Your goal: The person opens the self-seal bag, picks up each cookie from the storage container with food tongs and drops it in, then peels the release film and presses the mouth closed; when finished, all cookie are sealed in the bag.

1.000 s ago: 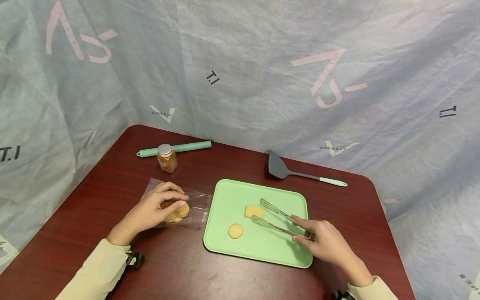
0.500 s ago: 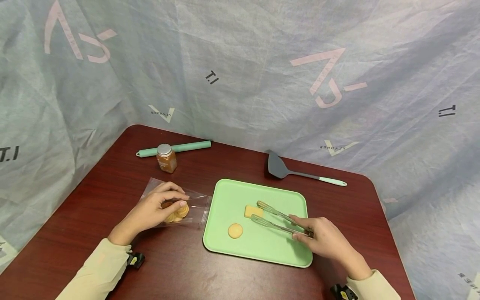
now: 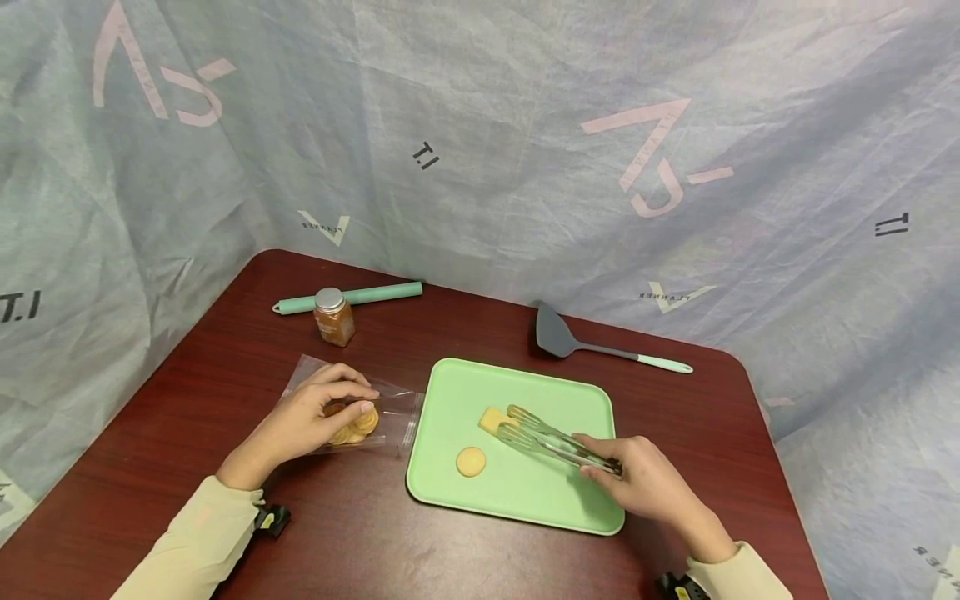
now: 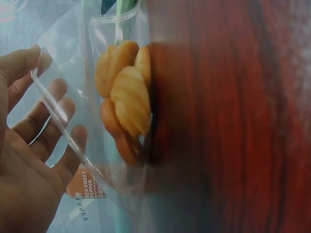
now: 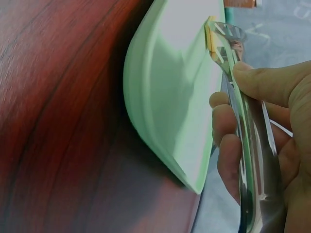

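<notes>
My left hand (image 3: pixel 311 417) pinches the upper edge of a clear plastic bag (image 3: pixel 396 408) between thumb and forefinger. Several golden piped cookies (image 4: pixel 129 97) lie inside the bag. A pair of metal tongs (image 3: pixel 558 446) is in my right hand (image 3: pixel 648 479), thumb on one arm and fingers curled round the other. The tong heads are close together at the right end of a rectangular yellow cookie (image 3: pixel 491 419) on the light green tray (image 3: pixel 450 383). Whether they clamp it firmly, I cannot tell. A round cookie (image 3: pixel 471 462) lies on the tray, left of the tongs.
Behind the bag stands a spice jar (image 3: pixel 334 321) with a silver lid. A mint-green stick-like tool (image 3: pixel 386 293) lies behind the jar. A grey spatula (image 3: pixel 557 333) with a pale handle lies beyond the tray. Fabric curtains (image 3: pixel 480 167) border the dark red table (image 3: pixel 360 533).
The tongs have narrowed, their heads closing in on the rectangular cookie. That cookie has turned slightly and shifted left. My left hand and the bag stay in place.
</notes>
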A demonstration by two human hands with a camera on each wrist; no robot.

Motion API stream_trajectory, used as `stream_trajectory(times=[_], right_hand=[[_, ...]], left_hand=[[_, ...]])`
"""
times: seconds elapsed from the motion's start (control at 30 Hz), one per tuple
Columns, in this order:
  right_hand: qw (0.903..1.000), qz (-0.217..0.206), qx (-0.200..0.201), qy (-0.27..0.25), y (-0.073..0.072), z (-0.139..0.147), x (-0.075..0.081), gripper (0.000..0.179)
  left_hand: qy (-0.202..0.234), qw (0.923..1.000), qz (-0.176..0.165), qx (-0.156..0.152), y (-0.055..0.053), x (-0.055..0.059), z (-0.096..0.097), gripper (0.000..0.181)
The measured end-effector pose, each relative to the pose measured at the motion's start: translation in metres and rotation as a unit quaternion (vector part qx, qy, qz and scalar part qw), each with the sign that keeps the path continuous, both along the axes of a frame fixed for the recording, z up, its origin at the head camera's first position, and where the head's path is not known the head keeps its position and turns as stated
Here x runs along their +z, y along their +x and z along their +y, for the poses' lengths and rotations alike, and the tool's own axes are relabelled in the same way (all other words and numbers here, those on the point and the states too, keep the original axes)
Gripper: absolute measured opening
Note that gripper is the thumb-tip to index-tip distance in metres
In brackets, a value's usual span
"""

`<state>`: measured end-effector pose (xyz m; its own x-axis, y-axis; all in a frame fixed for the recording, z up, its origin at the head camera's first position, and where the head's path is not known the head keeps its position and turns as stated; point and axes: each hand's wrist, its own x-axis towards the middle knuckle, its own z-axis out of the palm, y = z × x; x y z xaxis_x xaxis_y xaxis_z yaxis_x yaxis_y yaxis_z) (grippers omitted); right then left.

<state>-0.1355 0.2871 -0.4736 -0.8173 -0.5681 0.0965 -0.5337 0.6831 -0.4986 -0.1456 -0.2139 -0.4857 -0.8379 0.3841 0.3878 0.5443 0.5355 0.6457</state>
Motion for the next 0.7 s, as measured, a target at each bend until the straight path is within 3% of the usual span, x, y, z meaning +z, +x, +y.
stream_trajectory(times=[0.4, 0.7], right_hand=[[0.9997, -0.009, 0.005, -0.02, -0.004, -0.013, -0.001, 0.043], [0.9988, -0.022, 0.028, -0.034, -0.01, -0.041, -0.002, 0.044]], left_hand=[[0.004, 1.0, 0.005, -0.002, 0.0, -0.002, -0.001, 0.018], [0.004, 0.9999, 0.015, 0.0, 0.0, -0.002, -0.003, 0.018]])
